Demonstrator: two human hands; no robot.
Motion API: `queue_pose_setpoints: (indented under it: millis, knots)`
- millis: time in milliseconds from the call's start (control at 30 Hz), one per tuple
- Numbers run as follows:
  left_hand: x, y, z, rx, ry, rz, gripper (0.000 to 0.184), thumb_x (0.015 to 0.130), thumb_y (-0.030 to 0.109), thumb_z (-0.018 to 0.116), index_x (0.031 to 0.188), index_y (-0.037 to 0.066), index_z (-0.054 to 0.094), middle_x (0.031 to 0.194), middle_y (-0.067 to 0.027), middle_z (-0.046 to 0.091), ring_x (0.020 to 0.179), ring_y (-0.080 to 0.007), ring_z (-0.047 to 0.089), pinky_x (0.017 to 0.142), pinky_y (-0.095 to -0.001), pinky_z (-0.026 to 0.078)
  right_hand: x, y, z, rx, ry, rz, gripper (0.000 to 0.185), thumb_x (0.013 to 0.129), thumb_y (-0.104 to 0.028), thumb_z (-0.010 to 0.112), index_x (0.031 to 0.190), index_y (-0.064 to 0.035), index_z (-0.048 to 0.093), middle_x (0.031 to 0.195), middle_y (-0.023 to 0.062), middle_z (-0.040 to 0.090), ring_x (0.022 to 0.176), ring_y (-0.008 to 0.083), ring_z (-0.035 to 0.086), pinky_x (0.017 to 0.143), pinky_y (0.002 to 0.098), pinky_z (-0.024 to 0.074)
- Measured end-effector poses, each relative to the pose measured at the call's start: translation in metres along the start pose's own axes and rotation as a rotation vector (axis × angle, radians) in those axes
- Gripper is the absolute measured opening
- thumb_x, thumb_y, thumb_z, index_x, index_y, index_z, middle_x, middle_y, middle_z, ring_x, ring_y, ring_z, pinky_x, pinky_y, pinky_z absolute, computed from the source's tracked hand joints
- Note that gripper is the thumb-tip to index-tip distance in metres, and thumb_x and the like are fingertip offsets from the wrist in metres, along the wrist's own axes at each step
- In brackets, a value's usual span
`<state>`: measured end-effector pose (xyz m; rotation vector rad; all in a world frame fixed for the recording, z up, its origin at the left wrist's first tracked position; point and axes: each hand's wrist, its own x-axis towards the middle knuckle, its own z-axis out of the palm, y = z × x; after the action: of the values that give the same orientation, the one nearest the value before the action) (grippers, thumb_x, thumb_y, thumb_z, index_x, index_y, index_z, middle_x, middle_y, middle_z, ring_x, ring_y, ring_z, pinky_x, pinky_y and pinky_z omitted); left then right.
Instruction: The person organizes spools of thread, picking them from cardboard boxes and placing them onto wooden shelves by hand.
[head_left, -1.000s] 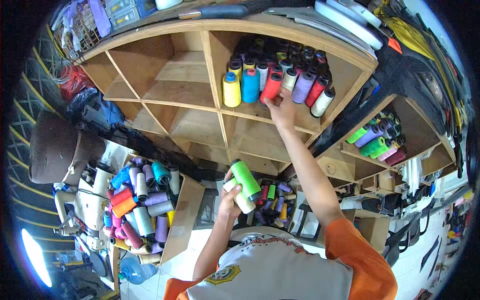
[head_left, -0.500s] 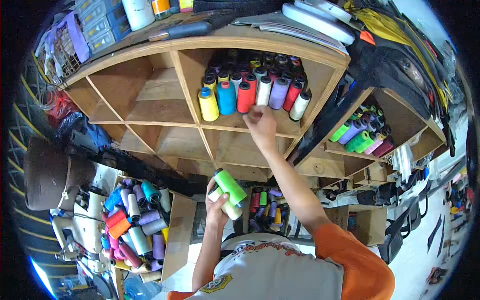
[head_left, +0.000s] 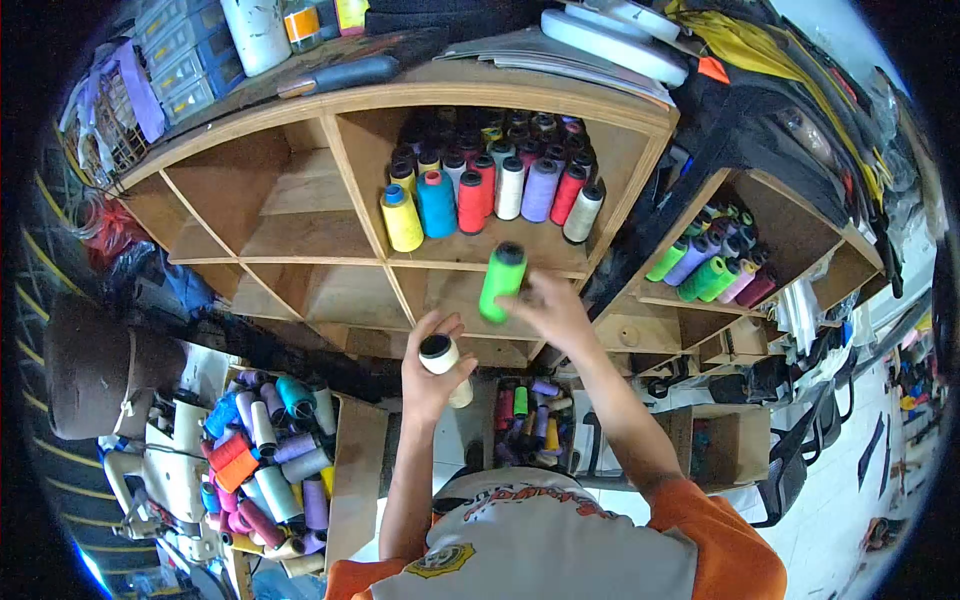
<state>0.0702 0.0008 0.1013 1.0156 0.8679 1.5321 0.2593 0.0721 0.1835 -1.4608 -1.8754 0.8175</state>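
Observation:
My right hand (head_left: 548, 310) grips a bright green thread spool (head_left: 502, 284) with a black top, held upright just in front of the shelf's lower edge. Lower and to the left, my left hand (head_left: 432, 372) is wrapped round a cream thread spool (head_left: 458, 372) whose black end points up. Behind the green spool, rows of thread spools stand in the upper right compartment of the wooden shelf (head_left: 370, 252). Their front row includes a yellow spool (head_left: 402, 220), a teal spool (head_left: 437, 205), a red spool (head_left: 471, 205) and a grey-white spool (head_left: 583, 215).
A box of jumbled thread spools (head_left: 275, 490) stands at lower left beside a white sewing machine (head_left: 170, 470). Another box of spools (head_left: 535, 420) sits below my hands. At right, a second wooden shelf (head_left: 790, 262) holds more spools. An open cardboard box (head_left: 735, 450) stands beneath it.
My right hand has come down from the front row of spools and taken the green spool from my left hand, lifting it toward the shelf. My left hand keeps the cream spool.

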Motion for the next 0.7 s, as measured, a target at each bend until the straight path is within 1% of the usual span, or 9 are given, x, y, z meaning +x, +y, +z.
queue_pose_setpoints:
  millis: [67,167,233,267,300,400,533,633,700]
  knots:
    - [-0.001,-0.004,-0.005,0.01,0.022,-0.025,0.074,0.069,-0.014,0.069,0.133,0.003,0.036,0.121,-0.017,0.056,0.111,-0.0263,0.057,0.087,-0.0347,0.051,0.033,0.014,0.003,0.185,0.192,-0.074,0.045,0.074,-0.038,0.075,0.103,-0.0042,0.066,0.087,0.0128,0.068,0.08,0.0181,0.065,0.07,0.0309,0.0487]
    - [-0.013,-0.003,-0.001,0.013,0.105,-0.119,0.067,0.069,-0.013,0.069,0.128,0.004,0.042,0.109,-0.0127,0.061,0.098,-0.0196,0.061,0.081,-0.0309,0.053,0.084,0.033,0.015,0.055,0.384,-0.201,0.046,0.074,-0.036,0.074,0.104,-0.0029,0.064,0.088,0.0148,0.068,0.081,0.0202,0.066,0.07,0.0319,0.049]
    - [-0.02,-0.003,0.001,0.055,0.143,-0.143,0.062,0.069,-0.013,0.07,0.124,0.004,0.045,0.099,-0.0091,0.062,0.089,-0.0156,0.06,0.078,-0.0285,0.052,0.101,0.037,0.027,-0.068,0.519,-0.219,0.042,0.071,-0.031,0.077,0.095,0.0001,0.061,0.082,0.0163,0.065,0.073,0.0253,0.064,0.066,0.0353,0.0487]
    - [-0.023,-0.001,0.001,0.073,0.119,-0.103,0.062,0.069,-0.012,0.071,0.123,0.005,0.046,0.099,-0.0084,0.062,0.09,-0.0148,0.06,0.077,-0.028,0.052,0.107,0.039,0.033,-0.13,0.583,-0.226,0.041,0.07,-0.029,0.078,0.09,0.0016,0.06,0.079,0.017,0.064,0.069,0.0279,0.063,0.065,0.037,0.0485]
    - [-0.027,-0.002,0.0,0.11,0.137,-0.108,0.061,0.069,-0.012,0.071,0.123,0.005,0.046,0.098,-0.0082,0.062,0.09,-0.0143,0.059,0.076,-0.0278,0.052,0.112,0.043,0.036,-0.153,0.551,-0.155,0.041,0.07,-0.027,0.078,0.093,0.0019,0.061,0.083,0.0175,0.065,0.072,0.0297,0.064,0.066,0.0381,0.0491]
    - [-0.034,-0.009,-0.009,0.128,0.164,-0.132,0.062,0.069,-0.011,0.071,0.123,0.006,0.047,0.098,-0.0075,0.062,0.09,-0.0134,0.058,0.076,-0.0274,0.051,0.12,0.051,0.044,0.012,0.58,-0.188,0.045,0.073,-0.022,0.077,0.108,-0.0006,0.06,0.093,0.0124,0.069,0.083,0.021,0.067,0.071,0.0309,0.0507]
    - [-0.04,-0.015,-0.014,0.106,0.157,-0.146,0.062,0.069,-0.011,0.072,0.123,0.007,0.047,0.097,-0.0066,0.061,0.089,-0.0131,0.058,0.075,-0.0266,0.051,0.115,0.045,0.048,-0.015,0.573,-0.132,0.047,0.071,-0.017,0.079,0.11,0.0001,0.059,0.095,0.0121,0.067,0.083,0.0204,0.066,0.071,0.0286,0.0517]
    - [-0.04,-0.015,-0.01,0.111,0.142,-0.143,0.059,0.07,-0.014,0.066,0.121,0.006,0.046,0.095,-0.0091,0.059,0.082,-0.0176,0.059,0.071,-0.0316,0.053,0.114,0.052,0.054,0.013,0.61,-0.169,0.05,0.069,-0.016,0.081,0.11,0.0009,0.058,0.1,0.0127,0.066,0.084,0.0212,0.066,0.072,0.0287,0.0523]
    - [-0.039,-0.015,-0.006,0.111,0.13,-0.149,0.06,0.069,-0.015,0.066,0.121,0.006,0.045,0.094,-0.0091,0.058,0.082,-0.0176,0.059,0.07,-0.032,0.053,0.111,0.063,0.058,0.023,0.67,-0.211,0.052,0.068,-0.016,0.082,0.11,0.0017,0.058,0.102,0.0135,0.065,0.086,0.0218,0.065,0.073,0.0297,0.0526]
